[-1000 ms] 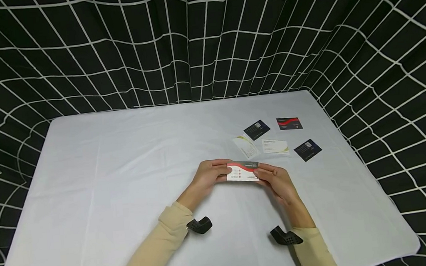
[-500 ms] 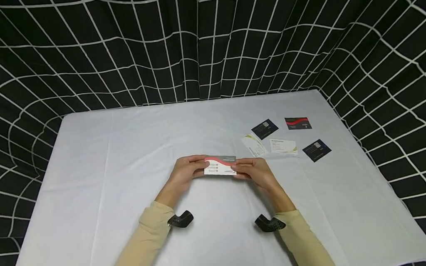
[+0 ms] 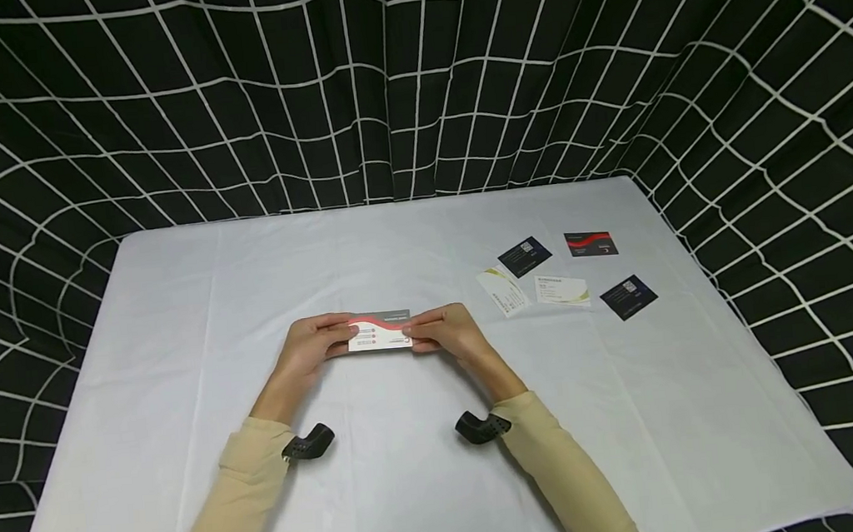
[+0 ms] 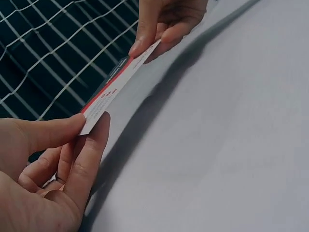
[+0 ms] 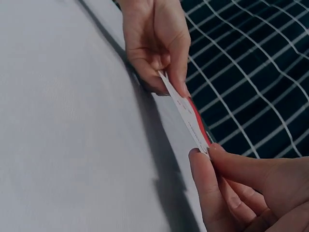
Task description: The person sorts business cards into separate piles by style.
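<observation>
Both hands hold one business card (image 3: 379, 336), white with a red wave and a grey band, above the table. My left hand (image 3: 311, 350) pinches its left end between thumb and fingers. At the opposite end, my right hand (image 3: 452, 331) does the same. In the left wrist view the card (image 4: 113, 89) is tilted, its printed face turned toward the thumbs. The right wrist view shows the card (image 5: 186, 113) nearly edge-on, with a shadow on the cloth beside it.
On the white-covered table (image 3: 180, 385), several cards lie at the right: a dark card (image 3: 524, 257), a red-striped dark card (image 3: 591, 244), two white cards, one a white card (image 3: 562, 289), and another dark card (image 3: 628, 297). A black cloth with white grid lines (image 3: 383, 94) surrounds the table.
Both hands have moved left across the table, carrying the business card away from the cards at the right. Their pinch on it stays the same. The head view has shifted slightly.
</observation>
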Demonstrator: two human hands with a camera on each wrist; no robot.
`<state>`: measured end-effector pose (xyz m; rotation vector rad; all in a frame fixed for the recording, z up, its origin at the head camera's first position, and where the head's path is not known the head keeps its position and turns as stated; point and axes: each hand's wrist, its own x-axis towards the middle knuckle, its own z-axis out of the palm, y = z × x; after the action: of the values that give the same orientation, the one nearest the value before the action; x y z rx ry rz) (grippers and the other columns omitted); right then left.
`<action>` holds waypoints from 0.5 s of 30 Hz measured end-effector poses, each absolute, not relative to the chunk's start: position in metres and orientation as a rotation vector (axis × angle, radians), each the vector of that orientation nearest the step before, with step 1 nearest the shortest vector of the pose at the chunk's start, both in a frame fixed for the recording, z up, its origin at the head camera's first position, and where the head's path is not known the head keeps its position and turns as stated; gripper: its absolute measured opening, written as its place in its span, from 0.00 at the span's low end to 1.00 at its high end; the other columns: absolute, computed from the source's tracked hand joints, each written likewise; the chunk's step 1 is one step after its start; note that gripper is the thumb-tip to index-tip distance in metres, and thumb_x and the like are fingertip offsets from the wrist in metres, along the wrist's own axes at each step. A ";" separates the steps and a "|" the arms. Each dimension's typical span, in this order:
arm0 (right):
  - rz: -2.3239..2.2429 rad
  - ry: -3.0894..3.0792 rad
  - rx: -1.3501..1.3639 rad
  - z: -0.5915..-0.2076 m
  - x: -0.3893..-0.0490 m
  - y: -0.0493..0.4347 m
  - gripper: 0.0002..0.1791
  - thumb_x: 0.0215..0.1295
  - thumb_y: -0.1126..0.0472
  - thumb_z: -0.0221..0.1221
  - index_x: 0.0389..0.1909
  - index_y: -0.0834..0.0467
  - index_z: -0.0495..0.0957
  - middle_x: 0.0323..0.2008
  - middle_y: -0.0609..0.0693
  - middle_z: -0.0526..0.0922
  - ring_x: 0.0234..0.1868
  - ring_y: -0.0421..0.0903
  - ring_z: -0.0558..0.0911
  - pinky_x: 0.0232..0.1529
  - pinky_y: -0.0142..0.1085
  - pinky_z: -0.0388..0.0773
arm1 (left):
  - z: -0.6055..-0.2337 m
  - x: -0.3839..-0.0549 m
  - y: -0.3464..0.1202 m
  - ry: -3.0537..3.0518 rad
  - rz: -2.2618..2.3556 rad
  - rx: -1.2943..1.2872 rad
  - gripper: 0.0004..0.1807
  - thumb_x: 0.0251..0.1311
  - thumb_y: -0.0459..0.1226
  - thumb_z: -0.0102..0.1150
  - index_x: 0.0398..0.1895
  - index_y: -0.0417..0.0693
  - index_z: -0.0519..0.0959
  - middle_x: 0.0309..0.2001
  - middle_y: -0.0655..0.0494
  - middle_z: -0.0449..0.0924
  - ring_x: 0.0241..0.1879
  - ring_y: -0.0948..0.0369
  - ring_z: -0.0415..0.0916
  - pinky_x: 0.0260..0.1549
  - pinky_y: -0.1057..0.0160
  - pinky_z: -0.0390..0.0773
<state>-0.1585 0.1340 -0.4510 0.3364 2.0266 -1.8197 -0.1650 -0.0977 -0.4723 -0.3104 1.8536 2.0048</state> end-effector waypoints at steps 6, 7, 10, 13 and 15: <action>-1.740 2.099 0.248 -0.451 -0.163 0.107 0.12 0.59 0.66 0.68 0.40 0.70 0.84 0.24 0.58 0.85 0.17 0.40 0.82 0.23 0.32 0.82 | -0.461 -0.159 -0.123 2.080 1.913 -0.336 0.22 0.59 0.28 0.64 0.56 0.28 0.76 0.35 0.57 0.84 0.30 0.69 0.81 0.33 0.68 0.83; -1.710 2.131 0.229 -0.452 -0.164 0.102 0.12 0.59 0.64 0.68 0.39 0.70 0.85 0.22 0.57 0.85 0.17 0.40 0.82 0.22 0.32 0.82 | -0.459 -0.158 -0.126 2.117 1.891 -0.343 0.21 0.59 0.28 0.64 0.56 0.28 0.76 0.35 0.55 0.85 0.29 0.69 0.81 0.32 0.69 0.83; -1.599 2.244 0.198 -0.451 -0.164 0.091 0.10 0.59 0.62 0.69 0.36 0.67 0.86 0.19 0.54 0.85 0.17 0.41 0.83 0.20 0.31 0.81 | -0.455 -0.157 -0.134 2.189 1.834 -0.351 0.20 0.59 0.28 0.64 0.54 0.28 0.77 0.39 0.48 0.84 0.30 0.69 0.81 0.32 0.69 0.83; -1.459 2.379 0.168 -0.452 -0.164 0.080 0.08 0.58 0.61 0.69 0.33 0.63 0.87 0.17 0.50 0.84 0.18 0.40 0.83 0.19 0.28 0.77 | -0.453 -0.156 -0.140 2.248 1.793 -0.338 0.20 0.59 0.28 0.64 0.53 0.27 0.78 0.42 0.41 0.84 0.30 0.67 0.82 0.30 0.69 0.83; -1.372 2.461 0.145 -0.451 -0.163 0.074 0.07 0.58 0.59 0.69 0.31 0.60 0.88 0.16 0.48 0.84 0.18 0.39 0.82 0.19 0.26 0.72 | -0.453 -0.156 -0.143 2.300 1.772 -0.329 0.19 0.58 0.28 0.64 0.52 0.27 0.78 0.41 0.39 0.84 0.29 0.66 0.82 0.28 0.69 0.83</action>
<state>-0.1633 0.0735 -0.4514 0.1452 2.4611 -1.3724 -0.1559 -0.1433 -0.4531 -0.3294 2.2999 1.7721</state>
